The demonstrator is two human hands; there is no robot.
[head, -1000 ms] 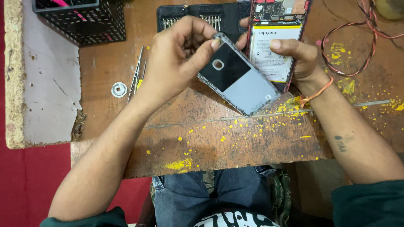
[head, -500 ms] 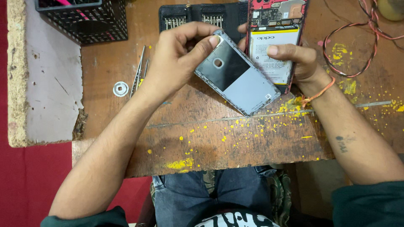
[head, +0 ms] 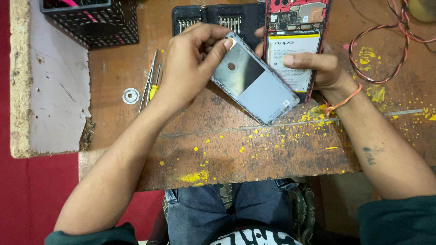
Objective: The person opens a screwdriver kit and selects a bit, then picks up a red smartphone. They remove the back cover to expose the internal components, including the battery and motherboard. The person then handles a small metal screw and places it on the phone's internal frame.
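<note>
— What sits around the grey back cover (head: 254, 84)?

— Just above it lies a black screwdriver-bit case (head: 218, 20), open, with its bits in rows. Left of the cover, past the left hand (head: 188, 68), a pair of tweezers (head: 150, 81) lies on the wooden surface (head: 227, 149), and further left still a small metal washer (head: 131, 95). Up and to the far left of the cover stands a black mesh basket (head: 91, 22). To the cover's right, beyond the opened phone (head: 293, 45), a red and black wire (head: 381, 54) loops over the wood.

— Any room to move?

— Below the cover the surface is bare wood down to its near edge (only yellow specks there). A grey slab (head: 54, 90) overlaps the surface well to the cover's left.

— And the hands?

— The left hand pinches the cover's upper left corner between thumb and curled fingers, so the cover is held tilted, its lower end toward the surface; whether it touches the wood I cannot tell. The right hand (head: 318, 68) is just right of the cover, closed round the phone, thumb across the battery, and the phone's left edge meets the cover.
</note>
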